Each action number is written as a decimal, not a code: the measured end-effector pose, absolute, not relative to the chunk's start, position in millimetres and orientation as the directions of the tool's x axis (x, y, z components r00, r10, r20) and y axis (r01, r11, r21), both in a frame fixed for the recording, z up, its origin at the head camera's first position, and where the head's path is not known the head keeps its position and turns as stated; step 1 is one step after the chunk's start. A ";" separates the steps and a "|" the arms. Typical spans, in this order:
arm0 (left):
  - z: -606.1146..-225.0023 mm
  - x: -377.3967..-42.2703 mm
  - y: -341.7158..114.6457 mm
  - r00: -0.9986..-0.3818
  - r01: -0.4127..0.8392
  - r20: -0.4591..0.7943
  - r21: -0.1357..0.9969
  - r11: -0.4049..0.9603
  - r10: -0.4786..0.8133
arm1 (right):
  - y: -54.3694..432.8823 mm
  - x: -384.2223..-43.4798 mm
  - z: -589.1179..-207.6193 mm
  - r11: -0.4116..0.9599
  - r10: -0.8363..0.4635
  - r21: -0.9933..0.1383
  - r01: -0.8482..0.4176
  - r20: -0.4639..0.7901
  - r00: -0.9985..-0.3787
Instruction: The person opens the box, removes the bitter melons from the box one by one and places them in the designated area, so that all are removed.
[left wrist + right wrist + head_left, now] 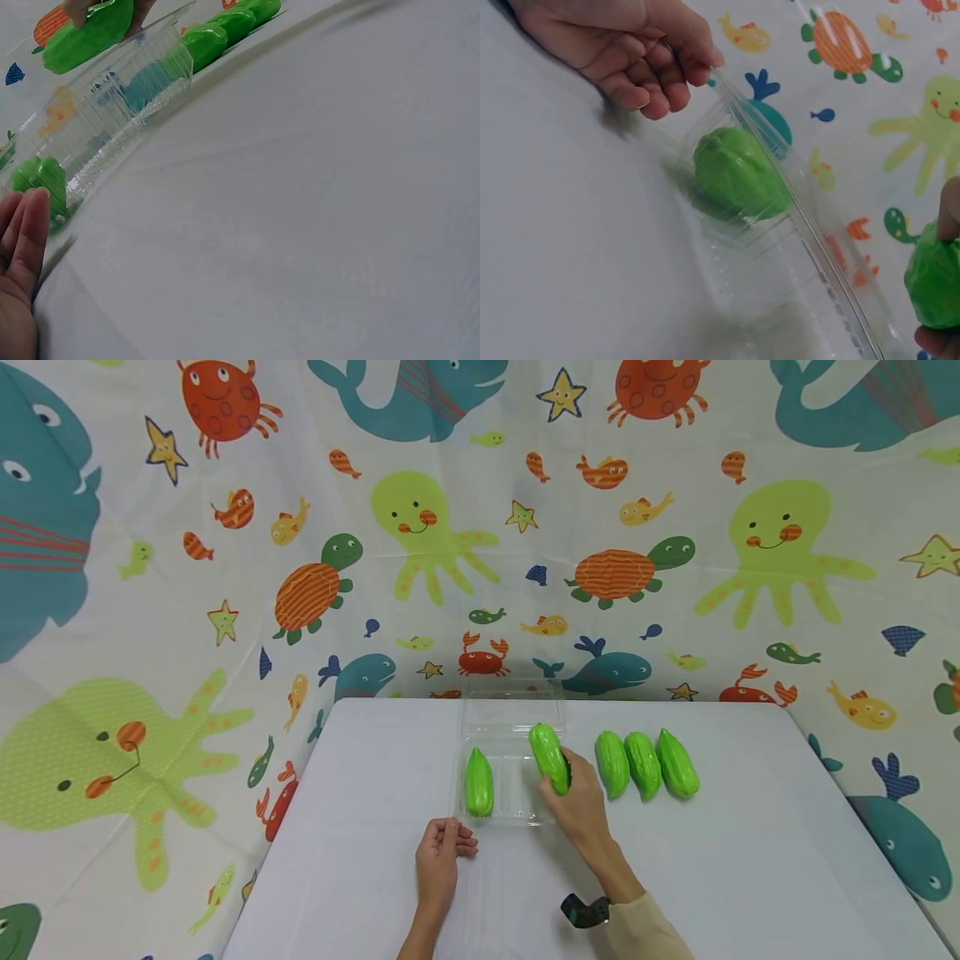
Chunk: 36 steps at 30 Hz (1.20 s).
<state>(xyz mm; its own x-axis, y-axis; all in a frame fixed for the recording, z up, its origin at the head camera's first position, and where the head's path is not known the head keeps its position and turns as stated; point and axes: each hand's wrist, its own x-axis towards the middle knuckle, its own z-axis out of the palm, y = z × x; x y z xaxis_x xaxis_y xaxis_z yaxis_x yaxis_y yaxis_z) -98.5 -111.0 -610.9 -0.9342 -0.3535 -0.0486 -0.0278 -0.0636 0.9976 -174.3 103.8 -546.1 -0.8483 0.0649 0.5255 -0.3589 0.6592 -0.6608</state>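
Observation:
My right hand [581,802] grips a bumpy green gourd-like vegetable [547,753], holding it tilted over the right half of a clear plastic container [516,823]. Another green gourd-like vegetable [478,785] lies lengthwise in the container's left side. At the front left corner, my left hand [441,852] pinches the rim, its thumb on the edge and the other fingers curled below, as the right wrist view shows. The container's hinged lid [510,714] is folded back behind it.
Three more green vegetables [645,764] lie side by side on the white table [750,860], right of the container. A dark wrist device [585,912] sits by my right sleeve. Behind the table hangs a cloth [480,543] printed with sea animals.

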 end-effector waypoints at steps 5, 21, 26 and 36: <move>-611.5 -99.0 -108.7 -0.928 -0.054 -0.063 0.998 -0.034 -0.368 | 112.3 -173.2 -542.9 0.645 0.075 -0.691 -0.325 0.481 -0.873; -612.6 -98.2 -110.8 -0.933 -0.032 -0.053 0.997 -0.067 -0.356 | 143.1 -177.4 -542.5 0.685 0.116 -0.669 -0.288 0.491 -0.863; -611.9 -98.5 -110.7 -0.933 -0.026 -0.052 0.997 -0.077 -0.356 | 152.0 -178.2 -543.1 0.682 0.125 -0.672 -0.290 0.498 -0.858; -614.0 -98.1 -112.0 -0.941 -0.009 -0.033 0.997 -0.072 -0.337 | 174.7 -179.6 -547.3 0.693 0.169 -0.678 -0.245 0.483 -0.859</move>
